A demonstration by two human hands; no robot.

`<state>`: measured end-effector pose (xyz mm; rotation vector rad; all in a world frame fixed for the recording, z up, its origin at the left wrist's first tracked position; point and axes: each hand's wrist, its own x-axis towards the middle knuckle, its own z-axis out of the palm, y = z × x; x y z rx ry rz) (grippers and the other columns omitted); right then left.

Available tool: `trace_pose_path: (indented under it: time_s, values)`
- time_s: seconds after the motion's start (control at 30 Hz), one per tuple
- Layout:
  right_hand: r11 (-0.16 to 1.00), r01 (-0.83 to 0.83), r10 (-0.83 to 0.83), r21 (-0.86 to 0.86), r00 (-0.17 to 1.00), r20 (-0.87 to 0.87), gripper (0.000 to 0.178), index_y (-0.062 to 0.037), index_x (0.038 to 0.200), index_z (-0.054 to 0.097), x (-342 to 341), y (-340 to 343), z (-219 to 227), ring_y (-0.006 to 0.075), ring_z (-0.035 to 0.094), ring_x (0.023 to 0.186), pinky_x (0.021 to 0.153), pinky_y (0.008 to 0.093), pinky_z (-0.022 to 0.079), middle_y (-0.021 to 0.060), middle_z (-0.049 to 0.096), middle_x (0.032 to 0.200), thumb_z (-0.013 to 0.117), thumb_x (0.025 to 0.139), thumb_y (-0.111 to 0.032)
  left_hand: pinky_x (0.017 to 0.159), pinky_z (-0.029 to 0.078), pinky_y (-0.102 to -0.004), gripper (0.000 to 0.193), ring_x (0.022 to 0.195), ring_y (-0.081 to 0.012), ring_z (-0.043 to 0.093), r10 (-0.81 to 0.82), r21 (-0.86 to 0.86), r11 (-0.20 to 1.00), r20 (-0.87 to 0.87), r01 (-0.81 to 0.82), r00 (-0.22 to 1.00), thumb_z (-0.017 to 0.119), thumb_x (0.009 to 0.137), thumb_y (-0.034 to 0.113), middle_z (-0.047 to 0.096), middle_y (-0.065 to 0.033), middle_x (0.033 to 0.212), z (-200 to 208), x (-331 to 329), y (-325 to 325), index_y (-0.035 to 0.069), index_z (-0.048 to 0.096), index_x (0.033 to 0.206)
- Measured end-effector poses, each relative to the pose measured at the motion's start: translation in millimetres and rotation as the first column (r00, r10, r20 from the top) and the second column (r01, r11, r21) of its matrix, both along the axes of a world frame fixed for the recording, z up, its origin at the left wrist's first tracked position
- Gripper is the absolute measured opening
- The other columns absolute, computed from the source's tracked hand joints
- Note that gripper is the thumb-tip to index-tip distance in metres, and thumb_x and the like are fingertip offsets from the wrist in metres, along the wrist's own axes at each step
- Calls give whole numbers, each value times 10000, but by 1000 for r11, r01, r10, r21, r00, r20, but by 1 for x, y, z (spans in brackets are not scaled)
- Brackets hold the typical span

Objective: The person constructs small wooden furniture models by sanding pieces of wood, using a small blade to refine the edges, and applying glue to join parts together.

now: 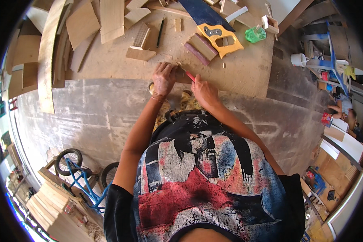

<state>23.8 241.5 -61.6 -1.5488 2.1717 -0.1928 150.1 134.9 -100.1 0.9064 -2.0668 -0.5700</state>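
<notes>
At the upper left of the frame, a long pale plank [46,56] leans among stacked boards; at the lower left, a blue bicycle [82,177] lies on a grey, dusty floor [88,109] beside cut timber. Across the upper centre stretches a tan wooden workbench [119,62], scattered with offcuts, shavings and a dark pencil [161,32]. Just left of centre, at its near edge, the left hand [164,78] has its fingers curled; what they grip is hidden, so I cannot tell. Close beside it, the right hand [205,92] is wrapped around a red-handled tool [189,75], its tip pointing toward the left fingers. Farther right lie a yellow-handled saw [220,34] and a green container [255,34]. At the right, a white bucket [299,60] hangs near blue framing, and another person sits low [345,105]. The shirt [201,173] carries a cracked, multicoloured print; markings on a red packet [326,119], far right, are too small to read.
</notes>
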Motion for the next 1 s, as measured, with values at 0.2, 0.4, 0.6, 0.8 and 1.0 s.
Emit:
trace_pose_path:
  time_s: [0.2,0.4,0.6,0.8,1.0]
  values:
    - [999,7,-5,-43,999,43,273,-10,931,446,-1,5,-5,378,605,589,517,461,485,208,598,625,464,881,-278,652,457,-356,61,721,-286,561,29,-13,1000,73,-28,997,614,701,4,572,-98,761,0,0,2,30,589,751]
    - [1000,13,-13,-3,1000,-19,289,-7,935,446,-8,22,-3,383,605,593,531,469,486,209,600,631,457,884,-291,647,451,-362,53,720,-298,552,58,-5,998,72,-57,996,602,702,9,562,-108,749,-1,-2,2,29,589,749]
    - [1000,23,-24,17,999,39,293,-16,939,453,-17,22,17,388,611,656,580,488,472,211,606,685,468,884,-304,601,459,-280,121,643,-197,573,158,500,861,-99,-88,983,602,762,38,602,-74,723,11,0,-1,-11,630,870]
    - [984,-27,15,-177,998,-69,338,-23,1018,471,-20,-5,14,370,583,821,677,445,471,208,568,888,609,803,-244,615,439,-203,79,667,-89,542,326,839,382,-514,387,793,588,837,68,588,-15,752,60,10,0,-1,615,866]
    - [934,-36,-10,-356,992,-126,455,-39,1124,488,-26,-10,-14,347,552,895,738,429,456,175,537,1003,668,746,-218,646,449,-210,64,692,-87,546,400,790,319,-613,524,681,557,850,53,591,-20,791,85,13,15,15,600,879]
